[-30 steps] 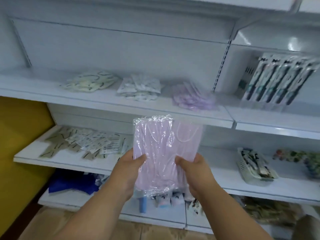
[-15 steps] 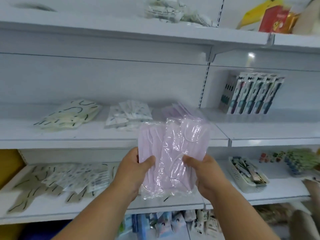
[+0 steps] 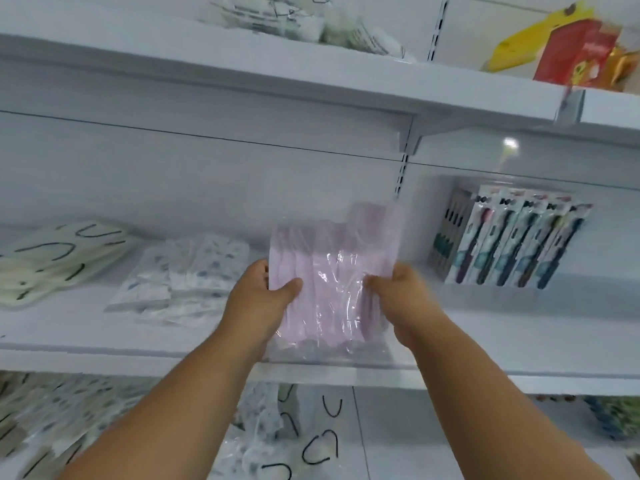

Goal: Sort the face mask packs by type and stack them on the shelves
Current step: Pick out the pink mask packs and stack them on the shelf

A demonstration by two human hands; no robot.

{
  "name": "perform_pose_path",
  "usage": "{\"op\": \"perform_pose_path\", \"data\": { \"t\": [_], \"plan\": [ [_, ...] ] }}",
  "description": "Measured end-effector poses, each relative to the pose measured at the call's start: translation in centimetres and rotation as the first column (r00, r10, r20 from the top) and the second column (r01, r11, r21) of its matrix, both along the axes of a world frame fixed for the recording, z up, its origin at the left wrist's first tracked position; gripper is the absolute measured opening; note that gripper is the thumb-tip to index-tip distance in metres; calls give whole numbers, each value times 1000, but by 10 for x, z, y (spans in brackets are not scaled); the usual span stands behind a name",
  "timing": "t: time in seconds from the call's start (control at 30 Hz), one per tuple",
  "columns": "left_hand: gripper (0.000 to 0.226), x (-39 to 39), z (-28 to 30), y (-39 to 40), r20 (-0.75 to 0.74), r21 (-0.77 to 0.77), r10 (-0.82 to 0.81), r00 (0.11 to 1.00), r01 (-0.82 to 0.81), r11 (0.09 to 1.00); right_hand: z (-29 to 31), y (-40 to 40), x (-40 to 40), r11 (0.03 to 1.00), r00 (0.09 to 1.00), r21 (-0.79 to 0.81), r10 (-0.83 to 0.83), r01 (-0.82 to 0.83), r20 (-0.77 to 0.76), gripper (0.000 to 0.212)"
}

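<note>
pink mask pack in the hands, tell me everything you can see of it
The pink mask pack is a flat bundle of pale pink face masks sealed in clear, crinkly, glossy plastic wrap, with thin ear loops faintly visible near its top. It is held roughly upright over the middle shelf, tilted slightly, its lower edge near the shelf's front lip. The left hand grips its left edge and the right hand its right edge, thumbs on the front. The image is blurred, so no print is readable.

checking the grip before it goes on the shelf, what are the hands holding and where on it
Both hold one pink mask pack in clear wrap. The left hand pinches its left edge, the right hand its right edge, thumbs on the front.
</note>
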State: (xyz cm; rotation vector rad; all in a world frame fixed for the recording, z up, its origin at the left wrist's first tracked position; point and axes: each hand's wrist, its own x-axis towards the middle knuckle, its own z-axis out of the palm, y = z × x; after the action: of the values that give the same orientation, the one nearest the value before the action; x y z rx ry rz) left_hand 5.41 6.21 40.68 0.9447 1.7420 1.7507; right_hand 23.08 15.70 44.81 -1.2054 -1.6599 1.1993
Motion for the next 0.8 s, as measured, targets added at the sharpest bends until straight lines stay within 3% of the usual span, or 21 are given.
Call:
{"op": "perform_pose_path", "data": {
  "t": [0.1,0.2,0.3,0.37,0.47,0.53,0.63,0.8],
  "plan": [
    [23,-3,4,43,-141,-65,94,986,-104,993,6,54,-13,1000,995,4,16,-17,100,4],
    [28,-7,1,74,-410,-225,118,904,-226,948,-1,95,-28,999,960,30,28,-38,277,8],
    [47,-6,-6,92,-639,-384,48,768,-372,845,-13,111,-41,981,783,139,21,-137,622,21],
    [65,-3,-10,98,-723,-424,6,690,-450,786,-17,112,-42,955,681,253,-84,-154,728,36],
    [87,-3,-15,100,-819,-315,68,570,-545,777,-14,108,-37,882,644,430,-218,-192,733,48],
    [73,1,-12,95,-850,-188,130,510,-525,830,-15,103,-32,821,688,522,-241,-231,684,41],
    [44,16,-7,73,-829,-96,136,543,-378,921,-16,82,-26,741,750,597,-197,-309,632,33],
    [29,26,-18,8,-814,-88,75,575,-250,964,-24,31,-26,672,876,672,-72,-311,477,24]
  ]
}}
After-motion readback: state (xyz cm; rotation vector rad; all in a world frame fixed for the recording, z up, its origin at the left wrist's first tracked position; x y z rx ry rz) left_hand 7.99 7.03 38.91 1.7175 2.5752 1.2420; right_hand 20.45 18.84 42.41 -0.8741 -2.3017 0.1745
